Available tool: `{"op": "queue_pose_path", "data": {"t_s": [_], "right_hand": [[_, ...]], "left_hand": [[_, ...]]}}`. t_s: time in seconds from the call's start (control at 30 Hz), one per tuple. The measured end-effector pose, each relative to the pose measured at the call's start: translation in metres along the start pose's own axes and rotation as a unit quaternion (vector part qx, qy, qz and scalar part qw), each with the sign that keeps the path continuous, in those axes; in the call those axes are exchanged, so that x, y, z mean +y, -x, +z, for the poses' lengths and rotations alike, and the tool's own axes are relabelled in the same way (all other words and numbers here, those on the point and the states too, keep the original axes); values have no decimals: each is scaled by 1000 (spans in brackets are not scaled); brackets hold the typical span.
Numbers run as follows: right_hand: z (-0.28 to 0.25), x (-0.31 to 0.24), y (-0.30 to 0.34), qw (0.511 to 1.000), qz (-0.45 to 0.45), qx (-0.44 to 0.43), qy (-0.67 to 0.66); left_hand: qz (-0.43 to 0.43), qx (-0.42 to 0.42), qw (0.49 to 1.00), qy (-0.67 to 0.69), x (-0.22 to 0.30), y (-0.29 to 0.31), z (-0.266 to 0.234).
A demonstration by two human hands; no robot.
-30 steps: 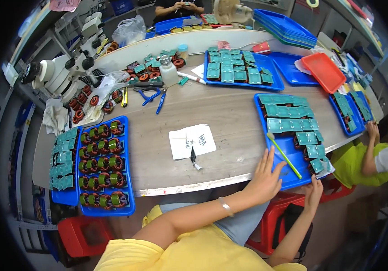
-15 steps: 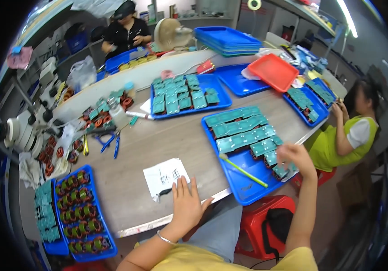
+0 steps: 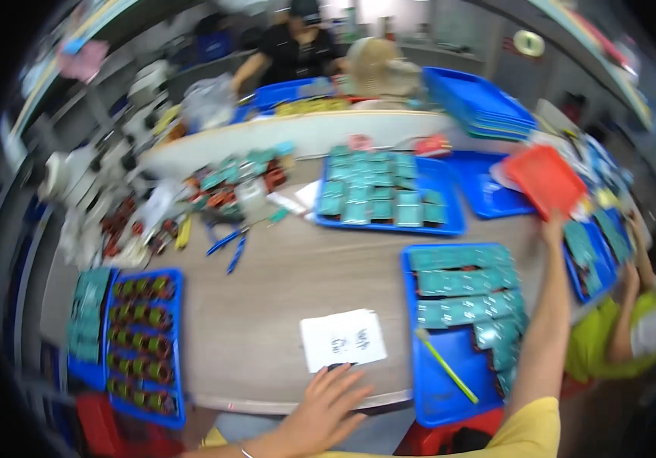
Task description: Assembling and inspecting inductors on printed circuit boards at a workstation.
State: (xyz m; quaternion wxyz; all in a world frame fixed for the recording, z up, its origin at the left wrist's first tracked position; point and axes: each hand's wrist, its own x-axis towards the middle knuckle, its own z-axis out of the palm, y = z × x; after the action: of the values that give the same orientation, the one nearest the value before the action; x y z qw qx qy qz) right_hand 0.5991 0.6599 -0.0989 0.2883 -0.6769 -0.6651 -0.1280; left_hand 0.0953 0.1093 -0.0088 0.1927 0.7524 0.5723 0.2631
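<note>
My left hand is open, its fingers spread at the near edge of a white sheet of paper with handwriting. A small dark object shows partly under its fingertips. My right arm reaches far out to the right. At its end my right hand meets the near corner of a red tray; its fingers are blurred, and I cannot tell whether they grip. Below that arm lies a blue tray with rows of small green circuit boards and a yellow-green pen-like stick.
Another blue tray of boards stands at the back. Dark wound coils fill a blue tray at left. Blue-handled pliers lie near loose parts. Stacked blue trays stand beyond the divider. Co-workers sit behind and at right.
My right hand has gone from above the boards in the near blue tray out to the red tray. The view has swung right. My left hand remains by the paper.
</note>
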Motion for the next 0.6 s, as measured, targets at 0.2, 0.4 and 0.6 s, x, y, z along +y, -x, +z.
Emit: {"op": "queue_pose_path", "data": {"t_s": [0.2, 0.4, 0.6], "right_hand": [[34, 10, -41, 992, -33, 120, 15], [-9, 133, -10, 992, -45, 117, 18], [-151, 262, 92, 952, -238, 125, -143]], "left_hand": [[-133, 163, 978, -7, -38, 56, -32], [-105, 199, 974, -4, -38, 68, -40], [-109, 267, 955, 70, -45, 133, -67]]}}
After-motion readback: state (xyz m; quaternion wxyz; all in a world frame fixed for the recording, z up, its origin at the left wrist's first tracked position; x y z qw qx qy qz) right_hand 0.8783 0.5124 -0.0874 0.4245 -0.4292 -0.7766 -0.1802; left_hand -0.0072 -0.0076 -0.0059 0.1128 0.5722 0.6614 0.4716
